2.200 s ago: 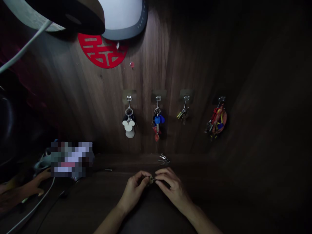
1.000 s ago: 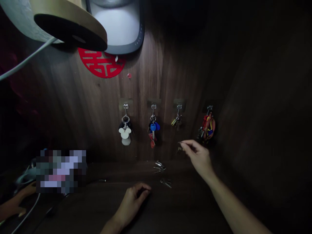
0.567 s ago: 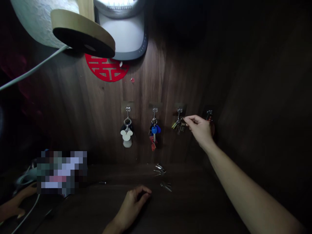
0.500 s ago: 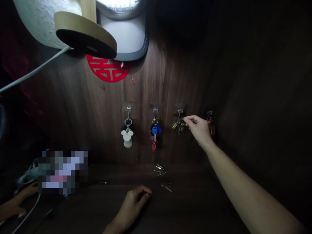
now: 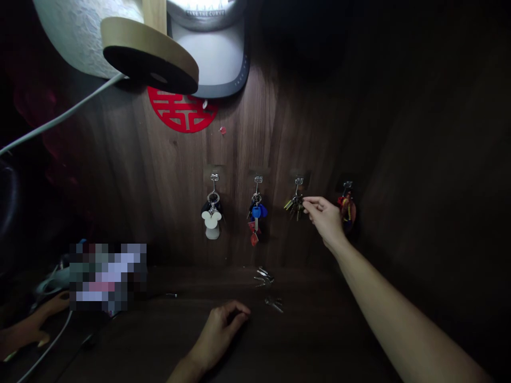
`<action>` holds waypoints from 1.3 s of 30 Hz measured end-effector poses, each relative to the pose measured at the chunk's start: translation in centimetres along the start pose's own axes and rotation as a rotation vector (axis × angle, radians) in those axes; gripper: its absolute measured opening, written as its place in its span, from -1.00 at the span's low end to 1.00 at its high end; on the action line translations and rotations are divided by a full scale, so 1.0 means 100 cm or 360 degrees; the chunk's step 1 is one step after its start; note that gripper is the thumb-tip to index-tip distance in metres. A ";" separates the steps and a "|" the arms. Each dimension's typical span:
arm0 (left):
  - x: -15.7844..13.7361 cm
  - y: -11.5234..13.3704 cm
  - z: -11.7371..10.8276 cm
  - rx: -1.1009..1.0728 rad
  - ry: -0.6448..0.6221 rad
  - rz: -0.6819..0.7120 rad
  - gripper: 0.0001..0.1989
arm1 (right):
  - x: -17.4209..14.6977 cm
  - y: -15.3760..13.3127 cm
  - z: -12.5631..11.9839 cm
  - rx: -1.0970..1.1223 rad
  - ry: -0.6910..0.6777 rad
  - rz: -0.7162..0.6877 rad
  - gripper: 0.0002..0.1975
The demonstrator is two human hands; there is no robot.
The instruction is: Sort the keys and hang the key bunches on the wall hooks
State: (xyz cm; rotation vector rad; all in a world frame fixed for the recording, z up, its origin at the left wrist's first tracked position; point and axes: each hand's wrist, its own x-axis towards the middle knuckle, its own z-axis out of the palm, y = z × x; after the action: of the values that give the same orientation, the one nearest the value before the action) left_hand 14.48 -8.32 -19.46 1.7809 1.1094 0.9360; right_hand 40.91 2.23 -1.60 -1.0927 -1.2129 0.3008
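From the head view: has the right hand (image 5: 327, 217) up at the bunch of keys (image 5: 296, 206) on the third hook (image 5: 299, 181) from the left, thumb and forefinger close together right at its edge; cannot tell whether clamped on a key or merely touching. Rests the left hand (image 5: 220, 329) on the worktop (image 5: 315, 335), loosely curled, fingertips near the thumb; cannot tell whether meeting. Shows a farther set of loose keys (image 5: 264, 277) and a nearer set (image 5: 274, 304) just beyond, plus a blue-headed key (image 5: 256, 213) and a white mouse-shaped tag (image 5: 211, 219) hanging to the left.
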 end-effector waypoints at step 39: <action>-0.002 0.006 0.002 0.0084 -0.0022 -0.0022 -0.79 | -0.179 0.092 -0.006 -0.0856 -0.1097 -0.0006 -0.77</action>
State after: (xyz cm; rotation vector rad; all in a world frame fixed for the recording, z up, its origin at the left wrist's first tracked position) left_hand 14.78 -8.68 -19.06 1.8171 1.1461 0.8927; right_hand 37.70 -6.13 -19.58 -1.5096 -1.9847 0.3749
